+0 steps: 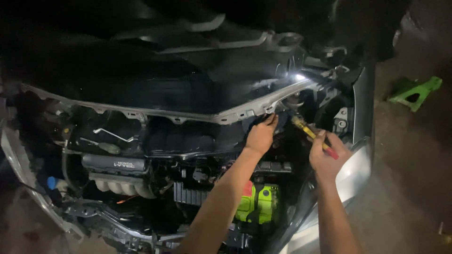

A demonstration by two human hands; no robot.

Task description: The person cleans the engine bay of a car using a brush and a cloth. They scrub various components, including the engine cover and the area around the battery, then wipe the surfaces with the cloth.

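I look down into an open car engine bay in dim light. My left hand (260,136) reaches to the rear right of the bay and presses on a dark part under the grey cowl rail (221,117). My right hand (327,159) grips a screwdriver (311,134) with a yellow shaft section and red handle end. Its tip points up-left into the lit corner near my left fingers. What the tip touches is hidden in shadow.
A green battery (262,203) with a red terminal cover sits below my forearms. The engine cover (114,164) and pale intake pipes lie at left. The silver fender (351,178) borders the right side. A green stand (414,92) lies on the ground at far right.
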